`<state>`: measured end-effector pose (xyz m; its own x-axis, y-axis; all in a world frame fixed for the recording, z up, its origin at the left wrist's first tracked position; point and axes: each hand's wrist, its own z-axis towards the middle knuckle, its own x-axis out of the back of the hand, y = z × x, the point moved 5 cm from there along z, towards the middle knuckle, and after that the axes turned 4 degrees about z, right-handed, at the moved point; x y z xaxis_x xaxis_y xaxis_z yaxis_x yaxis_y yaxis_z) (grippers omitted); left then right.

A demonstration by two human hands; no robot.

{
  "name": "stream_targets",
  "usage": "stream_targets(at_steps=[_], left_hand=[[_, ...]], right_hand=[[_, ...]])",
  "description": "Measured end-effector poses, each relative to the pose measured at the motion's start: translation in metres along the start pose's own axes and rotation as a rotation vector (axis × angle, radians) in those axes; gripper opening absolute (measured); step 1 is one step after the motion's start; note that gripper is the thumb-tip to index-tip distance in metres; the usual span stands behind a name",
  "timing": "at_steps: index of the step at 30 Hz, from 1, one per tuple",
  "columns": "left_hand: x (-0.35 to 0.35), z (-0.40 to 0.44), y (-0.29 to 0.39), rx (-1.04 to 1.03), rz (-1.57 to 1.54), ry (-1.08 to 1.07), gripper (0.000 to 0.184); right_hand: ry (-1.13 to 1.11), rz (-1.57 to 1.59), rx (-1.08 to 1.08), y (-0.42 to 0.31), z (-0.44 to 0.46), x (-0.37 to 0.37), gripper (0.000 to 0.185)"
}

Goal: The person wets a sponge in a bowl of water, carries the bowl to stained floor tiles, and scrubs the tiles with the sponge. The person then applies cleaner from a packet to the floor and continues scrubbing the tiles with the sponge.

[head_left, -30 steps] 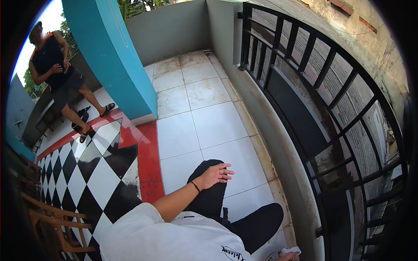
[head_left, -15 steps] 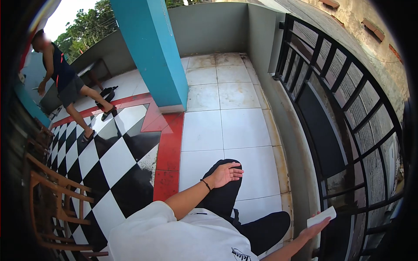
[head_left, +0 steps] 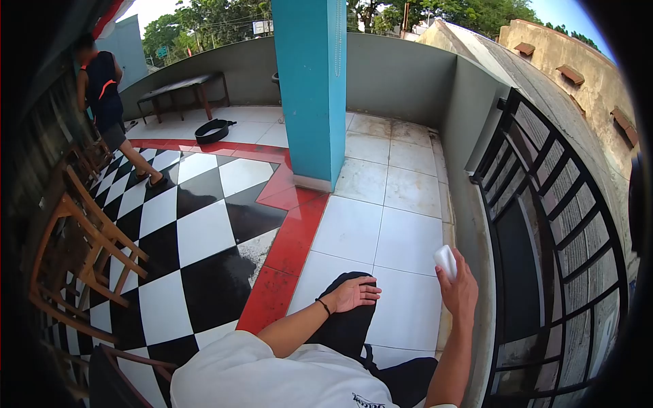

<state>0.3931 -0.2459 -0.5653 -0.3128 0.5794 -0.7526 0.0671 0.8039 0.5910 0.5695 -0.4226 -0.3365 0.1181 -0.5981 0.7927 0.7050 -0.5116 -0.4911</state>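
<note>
My right hand (head_left: 460, 291) is raised above the pale tiles near the low wall. Its fingers are wrapped round a small white block-like object (head_left: 445, 264) with rounded edges; its kind I cannot make out. Palm upward, my left hand (head_left: 356, 294) rests on my knee in black trousers (head_left: 347, 328). The left fingers are stretched out with nothing in them, and a dark bracelet (head_left: 323, 306) circles that wrist.
A black metal gate (head_left: 552, 187) stands to my right. Ahead rises a blue pillar (head_left: 310, 88). Wooden chairs (head_left: 92, 248) stand at left on checkered tiles (head_left: 207, 234). A person (head_left: 105, 98) is at far left; a black ring-shaped thing (head_left: 212, 131) lies near a bench (head_left: 180, 88).
My right hand has come up and inward from the gate side with the white object. The view has shifted left and up. The other person has turned away. My left hand stays on the knee.
</note>
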Motion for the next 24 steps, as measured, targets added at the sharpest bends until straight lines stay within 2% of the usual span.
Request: stream_targets(at_steps=[1, 3, 5, 6, 9, 12, 14, 19, 24], left_hand=[[0.004, -0.004, 0.003, -0.021, -0.004, 0.027, 0.045], [0.005, -0.012, 0.012, -0.052, 0.036, 0.061, 0.046], [-0.004, -0.02, 0.025, -0.125, 0.166, 0.164, 0.055], [-0.015, -0.024, 0.033, -0.158, 0.174, 0.178, 0.056], [-0.039, -0.035, 0.056, -0.243, 0.184, 0.156, 0.055], [-0.046, -0.039, 0.063, -0.292, 0.182, 0.142, 0.054], [-0.051, -0.037, 0.056, -0.275, 0.185, 0.155, 0.052], [-0.086, -0.008, 0.02, -0.078, 0.278, 0.045, 0.051], [-0.156, 0.032, -0.042, 0.193, 0.422, -0.221, 0.051]], right_hand=[[-0.031, 0.022, -0.036, 0.003, 0.003, -0.004, 0.057], [-0.037, 0.332, -0.142, 0.011, 0.008, -0.021, 0.054], [-0.036, 0.639, -0.248, 0.018, 0.013, -0.043, 0.051], [-0.09, 0.834, -0.231, 0.009, 0.007, -0.055, 0.05], [-0.291, 1.003, -0.306, -0.002, -0.016, -0.087, 0.046], [-0.359, 1.039, -0.48, 0.011, -0.037, -0.101, 0.05], [-0.349, 1.177, -0.59, 0.025, -0.052, -0.104, 0.055], [-0.127, 1.439, -0.8, 0.079, -0.099, -0.082, 0.065], [0.333, 1.496, -0.834, 0.129, -0.176, -0.011, 0.066]])
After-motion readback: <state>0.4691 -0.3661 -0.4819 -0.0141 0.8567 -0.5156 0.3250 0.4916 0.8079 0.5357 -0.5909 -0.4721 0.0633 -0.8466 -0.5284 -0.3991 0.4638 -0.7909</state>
